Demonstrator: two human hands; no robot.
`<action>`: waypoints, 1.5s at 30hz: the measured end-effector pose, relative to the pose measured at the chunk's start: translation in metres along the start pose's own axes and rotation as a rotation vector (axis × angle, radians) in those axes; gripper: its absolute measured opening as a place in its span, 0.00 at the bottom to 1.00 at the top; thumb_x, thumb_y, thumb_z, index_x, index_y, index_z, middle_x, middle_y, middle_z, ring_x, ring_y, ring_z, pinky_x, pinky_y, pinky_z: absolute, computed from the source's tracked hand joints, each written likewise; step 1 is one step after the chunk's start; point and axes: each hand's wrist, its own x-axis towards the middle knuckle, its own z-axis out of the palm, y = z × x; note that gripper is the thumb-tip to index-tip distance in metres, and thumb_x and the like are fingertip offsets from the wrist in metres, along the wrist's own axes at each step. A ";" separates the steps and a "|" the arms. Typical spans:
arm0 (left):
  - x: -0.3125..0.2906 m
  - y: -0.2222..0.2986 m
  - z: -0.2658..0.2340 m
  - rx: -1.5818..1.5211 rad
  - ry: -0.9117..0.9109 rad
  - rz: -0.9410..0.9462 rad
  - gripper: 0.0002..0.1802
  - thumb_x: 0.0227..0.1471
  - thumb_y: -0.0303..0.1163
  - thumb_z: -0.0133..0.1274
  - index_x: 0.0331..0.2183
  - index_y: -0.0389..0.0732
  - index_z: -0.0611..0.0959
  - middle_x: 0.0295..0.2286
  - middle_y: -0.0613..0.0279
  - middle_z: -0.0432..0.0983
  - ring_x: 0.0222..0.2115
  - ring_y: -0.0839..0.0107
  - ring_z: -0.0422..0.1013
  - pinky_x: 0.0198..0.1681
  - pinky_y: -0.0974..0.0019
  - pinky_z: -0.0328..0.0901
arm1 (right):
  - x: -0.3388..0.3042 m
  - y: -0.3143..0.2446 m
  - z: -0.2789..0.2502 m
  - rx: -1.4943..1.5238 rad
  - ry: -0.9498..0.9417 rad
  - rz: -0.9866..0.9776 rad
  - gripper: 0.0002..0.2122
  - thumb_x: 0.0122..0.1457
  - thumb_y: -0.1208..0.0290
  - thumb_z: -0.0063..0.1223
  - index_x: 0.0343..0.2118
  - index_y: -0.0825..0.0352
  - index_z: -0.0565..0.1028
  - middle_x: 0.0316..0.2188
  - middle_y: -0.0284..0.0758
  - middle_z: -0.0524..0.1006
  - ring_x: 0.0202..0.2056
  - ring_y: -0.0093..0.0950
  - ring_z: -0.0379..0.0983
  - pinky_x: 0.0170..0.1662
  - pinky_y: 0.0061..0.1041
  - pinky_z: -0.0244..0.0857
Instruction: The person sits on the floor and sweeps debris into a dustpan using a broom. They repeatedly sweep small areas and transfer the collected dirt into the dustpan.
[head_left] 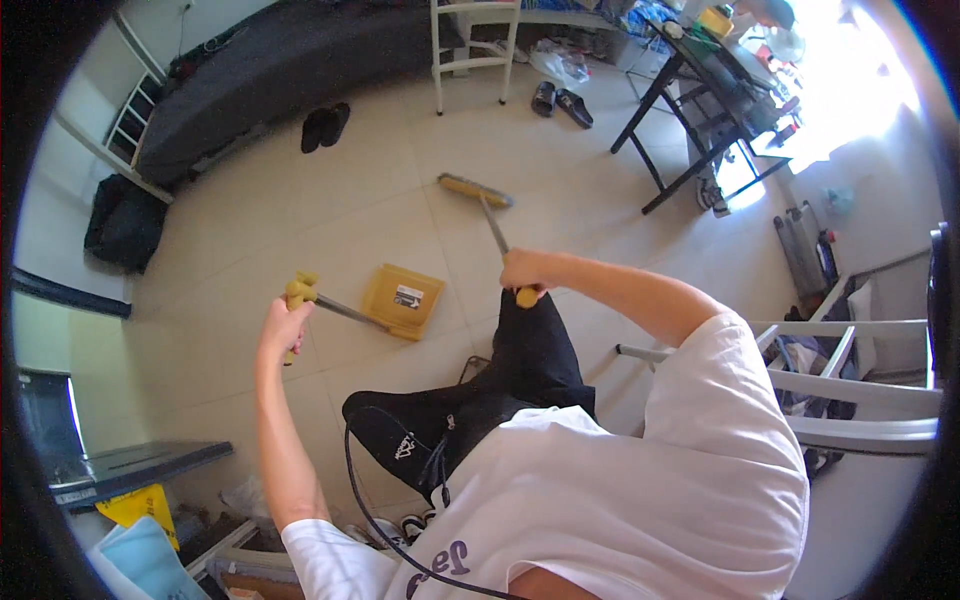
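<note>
My left hand is closed around the yellow grip at the top of a long-handled dustpan. Its yellow pan rests on the tiled floor, a label on its face. In my right hand is the upper end of a broom, the yellow cap of its handle showing below my fist. The broom's metal pole runs away from me to a wide yellow head on the floor, beyond the pan and to its right. Pan and broom head are apart.
Black slippers and dark sandals lie farther off by a dark-covered bed. A white ladder stands at the back. A black-legged folding table is at far right, a white metal frame at near right, a black bag at left.
</note>
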 end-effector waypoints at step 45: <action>-0.017 -0.017 0.013 -0.125 0.074 0.003 0.09 0.46 0.34 0.50 0.24 0.40 0.68 0.11 0.70 0.59 0.07 0.79 0.55 0.09 0.71 0.51 | -0.019 -0.028 0.038 1.096 0.292 0.205 0.08 0.46 0.74 0.55 0.26 0.64 0.66 0.20 0.31 0.65 0.18 0.24 0.65 0.13 0.24 0.58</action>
